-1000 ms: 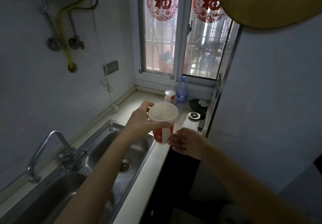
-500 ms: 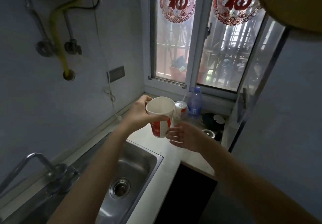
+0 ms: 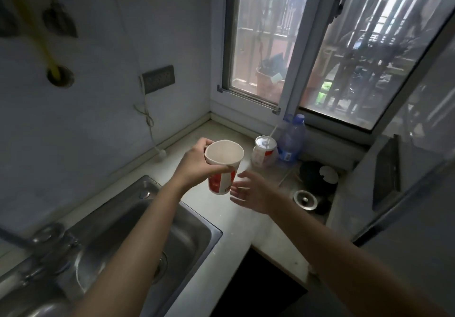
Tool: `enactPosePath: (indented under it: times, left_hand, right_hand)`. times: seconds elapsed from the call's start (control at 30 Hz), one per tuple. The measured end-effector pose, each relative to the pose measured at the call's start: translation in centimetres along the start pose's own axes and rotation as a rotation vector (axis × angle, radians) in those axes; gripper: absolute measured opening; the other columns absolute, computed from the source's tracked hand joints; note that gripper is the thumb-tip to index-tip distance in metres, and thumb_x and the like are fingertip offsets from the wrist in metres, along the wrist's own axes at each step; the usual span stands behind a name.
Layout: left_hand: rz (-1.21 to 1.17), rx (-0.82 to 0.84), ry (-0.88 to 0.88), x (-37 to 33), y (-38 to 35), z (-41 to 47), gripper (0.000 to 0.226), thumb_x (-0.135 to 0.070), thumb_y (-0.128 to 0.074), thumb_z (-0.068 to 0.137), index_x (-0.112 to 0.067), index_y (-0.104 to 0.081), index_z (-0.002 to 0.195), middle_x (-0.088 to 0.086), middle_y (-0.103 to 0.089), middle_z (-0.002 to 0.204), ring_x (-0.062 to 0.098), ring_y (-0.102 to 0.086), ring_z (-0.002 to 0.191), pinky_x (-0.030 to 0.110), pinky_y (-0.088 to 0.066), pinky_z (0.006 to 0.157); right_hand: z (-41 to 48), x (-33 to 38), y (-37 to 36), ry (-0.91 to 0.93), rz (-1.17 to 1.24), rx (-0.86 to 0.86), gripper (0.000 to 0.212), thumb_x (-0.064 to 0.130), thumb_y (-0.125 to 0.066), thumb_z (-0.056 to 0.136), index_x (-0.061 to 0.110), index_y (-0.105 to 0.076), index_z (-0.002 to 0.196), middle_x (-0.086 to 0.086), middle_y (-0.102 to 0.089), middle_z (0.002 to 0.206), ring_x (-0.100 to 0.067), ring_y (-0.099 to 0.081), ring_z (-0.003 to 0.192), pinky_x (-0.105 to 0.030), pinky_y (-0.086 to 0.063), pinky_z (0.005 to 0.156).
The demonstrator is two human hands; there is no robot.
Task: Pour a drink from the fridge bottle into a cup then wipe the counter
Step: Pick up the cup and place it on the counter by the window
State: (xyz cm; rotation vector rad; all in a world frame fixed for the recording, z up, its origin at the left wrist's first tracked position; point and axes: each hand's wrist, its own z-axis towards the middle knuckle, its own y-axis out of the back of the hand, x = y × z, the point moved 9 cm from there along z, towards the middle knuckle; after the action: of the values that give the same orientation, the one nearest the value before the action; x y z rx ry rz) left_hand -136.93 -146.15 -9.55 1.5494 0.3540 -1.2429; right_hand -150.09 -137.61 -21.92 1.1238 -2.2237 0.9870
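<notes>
My left hand point(image 3: 194, 166) grips a red and white paper cup point(image 3: 222, 166) near its rim and holds it upright above the pale counter point(image 3: 236, 223). The inside of the cup looks empty. Just to the right of the cup's base, my right hand point(image 3: 253, 193) hovers with its fingers spread, apart from the cup or barely at it. A clear plastic bottle with a blue cap point(image 3: 291, 139) stands at the back of the counter under the window.
A second red and white cup with a lid and straw point(image 3: 263, 151) stands beside the bottle. A steel sink point(image 3: 152, 230) with a tap point(image 3: 44, 245) lies at the left. A dark round pan point(image 3: 317, 176) and a metal strainer point(image 3: 305, 199) sit at the right.
The camera has moved closer and tilted down toward the counter. My left hand still holds the cup, now further over the counter. My right hand's fingers have spread beside the cup's base.
</notes>
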Motion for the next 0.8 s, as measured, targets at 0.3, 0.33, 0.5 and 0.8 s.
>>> enactPosePath:
  times: [0.3,0.33,0.5,0.8]
  left_hand:
    - [0.064,0.034,0.131,6.5,-4.3,3.2,0.084,-0.057,-0.073,0.045,-0.021,-0.05,0.117,-0.003,-0.061,0.11,0.02,-0.06,0.101,0.04,-0.054,0.085]
    - [0.07,0.04,0.138,7.1,-4.9,3.5,0.084,-0.057,-0.072,0.044,-0.02,-0.05,0.116,-0.002,-0.061,0.11,0.02,-0.06,0.101,0.039,-0.054,0.085]
    - [0.048,0.05,0.212,10.6,-7.9,4.2,0.072,-0.045,-0.076,0.052,-0.017,-0.049,0.113,0.0,-0.061,0.107,0.022,-0.059,0.099,0.037,-0.052,0.083]
    - [0.021,0.023,0.268,14.9,-10.9,5.9,0.063,-0.022,-0.087,0.067,-0.014,-0.049,0.117,0.001,-0.06,0.111,0.02,-0.058,0.1,0.026,-0.046,0.075]
  right_hand:
    - [8.6,-1.4,2.3,-0.054,0.022,-0.033,0.035,0.018,-0.05,0.088,-0.009,-0.052,0.11,-0.017,-0.053,0.094,-0.025,-0.059,0.087,-0.033,-0.054,0.079]
    - [9.3,-1.6,2.7,-0.06,0.014,-0.045,0.033,0.018,-0.049,0.089,-0.008,-0.051,0.109,-0.016,-0.052,0.091,-0.025,-0.058,0.085,-0.032,-0.054,0.079]
    - [12.2,-3.3,4.9,-0.08,-0.031,-0.098,0.033,0.016,-0.048,0.091,-0.009,-0.051,0.113,-0.02,-0.054,0.097,-0.03,-0.057,0.097,-0.035,-0.053,0.084]
    - [16.2,-3.7,7.5,-0.01,-0.099,-0.113,0.017,0.008,-0.05,0.089,-0.002,-0.058,0.1,-0.021,-0.055,0.097,-0.03,-0.058,0.089,-0.038,-0.052,0.091]
